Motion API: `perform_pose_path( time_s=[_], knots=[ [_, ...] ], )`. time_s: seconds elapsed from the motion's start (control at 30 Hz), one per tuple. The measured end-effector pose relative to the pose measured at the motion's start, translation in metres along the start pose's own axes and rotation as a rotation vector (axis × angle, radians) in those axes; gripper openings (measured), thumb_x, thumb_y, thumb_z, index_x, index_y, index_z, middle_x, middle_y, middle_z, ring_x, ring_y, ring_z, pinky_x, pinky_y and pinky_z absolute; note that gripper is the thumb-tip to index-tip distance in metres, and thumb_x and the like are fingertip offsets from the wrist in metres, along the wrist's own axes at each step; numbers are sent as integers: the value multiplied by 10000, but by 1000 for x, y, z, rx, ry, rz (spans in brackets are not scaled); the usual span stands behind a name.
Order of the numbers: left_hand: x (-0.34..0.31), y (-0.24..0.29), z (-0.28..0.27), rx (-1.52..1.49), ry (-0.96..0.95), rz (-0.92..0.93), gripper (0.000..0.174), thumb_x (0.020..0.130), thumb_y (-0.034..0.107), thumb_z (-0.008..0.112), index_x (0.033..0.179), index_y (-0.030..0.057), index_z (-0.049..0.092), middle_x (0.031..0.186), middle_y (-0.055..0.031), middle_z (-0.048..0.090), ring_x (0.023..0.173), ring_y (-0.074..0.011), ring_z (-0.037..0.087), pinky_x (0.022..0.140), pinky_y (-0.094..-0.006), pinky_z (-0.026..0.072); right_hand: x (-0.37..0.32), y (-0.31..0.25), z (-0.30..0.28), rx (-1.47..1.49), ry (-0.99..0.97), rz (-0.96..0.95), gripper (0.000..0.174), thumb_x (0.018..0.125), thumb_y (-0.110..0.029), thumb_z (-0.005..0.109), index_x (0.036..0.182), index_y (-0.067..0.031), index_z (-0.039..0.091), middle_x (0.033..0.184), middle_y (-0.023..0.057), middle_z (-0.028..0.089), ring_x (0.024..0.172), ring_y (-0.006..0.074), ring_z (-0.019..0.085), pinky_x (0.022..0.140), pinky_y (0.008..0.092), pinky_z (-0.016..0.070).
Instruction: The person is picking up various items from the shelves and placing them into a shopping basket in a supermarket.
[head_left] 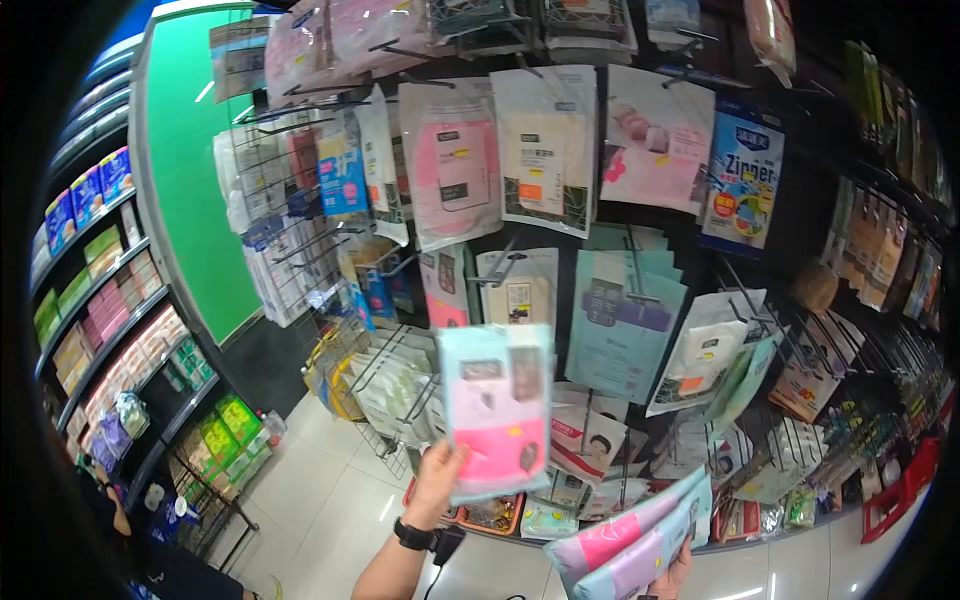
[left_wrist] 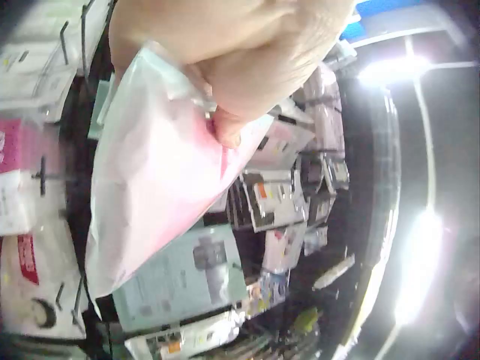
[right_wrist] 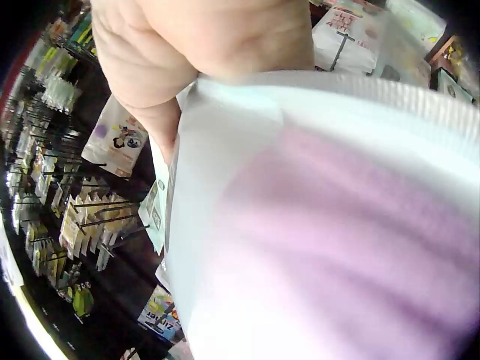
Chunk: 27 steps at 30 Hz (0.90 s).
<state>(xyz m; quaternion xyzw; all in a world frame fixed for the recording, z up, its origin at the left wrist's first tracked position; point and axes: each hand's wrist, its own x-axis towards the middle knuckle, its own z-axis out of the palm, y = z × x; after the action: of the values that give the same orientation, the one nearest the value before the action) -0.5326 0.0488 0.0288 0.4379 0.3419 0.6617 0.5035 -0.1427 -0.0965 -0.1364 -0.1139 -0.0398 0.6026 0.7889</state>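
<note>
A flat pale-green plastic packet [head_left: 497, 420] with pink contents is pinched at its lower left edge by my left hand [head_left: 438, 482], which wears a black wristband. In the left wrist view the thumb of the left hand [left_wrist: 247, 67] presses on the same packet [left_wrist: 150, 172]. Lower right, my right hand [head_left: 676, 572] grips two similar packets together, a pink packet [head_left: 610, 528] and a purple packet [head_left: 645, 555]. The purple contents fill much of the right wrist view, where the right hand [right_wrist: 210, 45] holds the packet's edge and its fingertips are mostly hidden.
Ahead stands a display rack with packets on hooks, among them a green packet [head_left: 622, 330], a cream packet [head_left: 545, 150] and a blue zipper packet [head_left: 742, 180]. Stocked shelves [head_left: 120, 310] line the left, beside a green panel [head_left: 185, 170]. An orange basket [head_left: 490, 515] sits low down.
</note>
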Motion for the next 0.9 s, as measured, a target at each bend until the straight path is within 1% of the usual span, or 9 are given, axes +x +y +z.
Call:
perform_pose_path(
  time_s=[0.13, 0.23, 0.47, 0.57, 0.73, 0.9],
  knots=[
    [32, 23, -27, -60, 99, 133, 241, 919, 134, 502, 1131, 23, 534, 1046, -32, 601, 912, -99, 560, 816, -258, 457, 7, 3, -3, 4, -5, 26, 406, 895, -242, 520, 1239, -33, 469, 1231, 111, 529, 1123, 286, 502, 983, 465, 374],
    [50, 34, -36, -106, 73, 174, 244, 922, 151, 502, 1133, 34, 537, 1060, -24, 596, 915, -97, 561, 814, -258, 459, 10, 1, -5, 2, -6, 31, 408, 895, -244, 519, 1240, -33, 468, 1231, 111, 529, 1122, 286, 502, 983, 465, 374],
    [55, 41, -37, -108, 68, 168, 270, 922, 166, 503, 1160, 42, 533, 1093, -27, 587, 959, -102, 552, 832, -263, 451, 17, -6, -6, 2, -9, 18, 411, 896, -250, 517, 1240, -32, 468, 1231, 111, 529, 1121, 287, 502, 982, 464, 373],
    [51, 40, -37, -119, 82, 157, 257, 925, 178, 494, 1147, 57, 536, 1093, -29, 594, 962, -109, 566, 832, -272, 461, 15, -8, -8, 0, -1, 14, 412, 896, -253, 517, 1241, -32, 467, 1231, 111, 529, 1121, 287, 502, 982, 464, 373],
    [53, 36, -44, -93, 92, 151, 255, 924, 180, 494, 1139, 48, 536, 1080, -31, 595, 958, -109, 565, 830, -267, 460, 11, -13, -12, -3, 11, 0, 414, 897, -257, 515, 1241, -32, 466, 1231, 110, 529, 1120, 287, 502, 981, 464, 373],
    [75, 27, -53, -77, 42, 128, 254, 925, 174, 493, 1135, 36, 535, 1076, -30, 595, 956, -105, 561, 833, -262, 452, 8, -15, -12, -4, 15, -15, 417, 897, -262, 514, 1241, -31, 466, 1231, 110, 529, 1119, 288, 503, 981, 464, 372]
  ],
)
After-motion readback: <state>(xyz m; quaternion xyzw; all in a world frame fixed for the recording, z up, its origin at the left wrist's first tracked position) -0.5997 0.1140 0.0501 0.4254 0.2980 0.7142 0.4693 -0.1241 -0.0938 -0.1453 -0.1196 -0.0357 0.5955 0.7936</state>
